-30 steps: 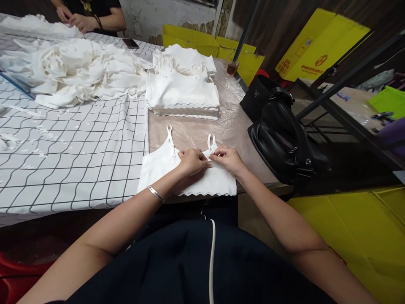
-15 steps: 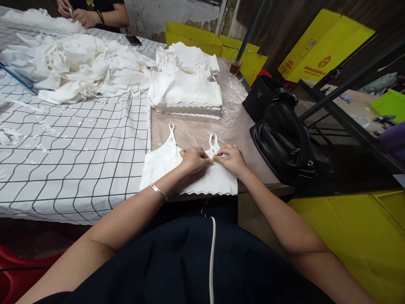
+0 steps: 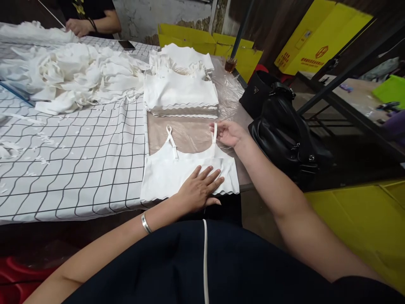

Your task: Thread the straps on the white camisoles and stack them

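A white camisole top [image 3: 171, 173] with a scalloped hem lies flat at the table's near edge. My left hand [image 3: 199, 190] rests flat on its lower hem, fingers spread, pressing it down. My right hand [image 3: 228, 132] pinches the top end of the garment's right strap [image 3: 214, 136] and holds it stretched straight away from me. The left strap [image 3: 171, 142] lies loose on the clear plastic sheet.
A neat stack of folded white tops [image 3: 181, 95] sits just beyond. A loose heap of white garments [image 3: 72, 74] covers the checked cloth [image 3: 79, 160] at left. A black handbag [image 3: 284, 135] stands at right, a glass of drink [image 3: 230, 64] behind. Another person's hands [image 3: 77, 26] work at the far end.
Both hands were together at the right strap's adjuster. Now my left hand has dropped flat onto the hem and my right hand has pulled the strap out straight.
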Available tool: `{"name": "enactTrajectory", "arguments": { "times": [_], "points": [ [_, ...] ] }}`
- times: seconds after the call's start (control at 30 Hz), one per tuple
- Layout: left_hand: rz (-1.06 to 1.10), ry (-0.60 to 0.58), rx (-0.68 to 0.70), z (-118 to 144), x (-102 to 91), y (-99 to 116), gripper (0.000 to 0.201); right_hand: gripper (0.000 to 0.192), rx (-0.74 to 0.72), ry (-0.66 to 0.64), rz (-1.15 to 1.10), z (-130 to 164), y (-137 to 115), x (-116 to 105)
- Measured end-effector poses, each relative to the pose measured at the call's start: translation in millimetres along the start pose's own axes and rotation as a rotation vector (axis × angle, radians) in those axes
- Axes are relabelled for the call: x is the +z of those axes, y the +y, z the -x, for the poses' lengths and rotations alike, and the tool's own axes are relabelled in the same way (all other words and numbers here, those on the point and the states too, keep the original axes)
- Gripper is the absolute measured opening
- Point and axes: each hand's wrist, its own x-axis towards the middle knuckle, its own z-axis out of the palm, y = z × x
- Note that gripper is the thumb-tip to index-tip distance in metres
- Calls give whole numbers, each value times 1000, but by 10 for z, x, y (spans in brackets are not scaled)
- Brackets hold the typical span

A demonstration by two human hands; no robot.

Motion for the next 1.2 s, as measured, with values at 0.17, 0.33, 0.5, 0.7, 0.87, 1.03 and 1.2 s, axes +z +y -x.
{"name": "enactTrajectory", "arguments": {
  "times": [0.17,0.33,0.5,0.7,0.87,1.03,1.2],
  "points": [
    [16,14,-12,-74,-88,23,72,17,83,43,301,-386,-206,59],
    [-10,280,-507,414,-382,-183,47,28,-45,206,610,-12,-256,-239],
    [-121,151,-1087,1164,-521,-501,41,37,-39,186,1142,950,261,-605],
    [122,250,-1087,1008,-456,-491,24,30,-283,239,916,1236,899,-565],
    [971,635,-1128,905,-713,-496,35,43,-239,117,220,1273,574,-604],
    [1626,664,-1096,809,-1293,-779,42,43,-235,69,38,1057,17,-489],
    [1473,787,-1028,205,-2144,-1555,18,22,-372,84,-14,255,-1026,-126]
  ]
}}
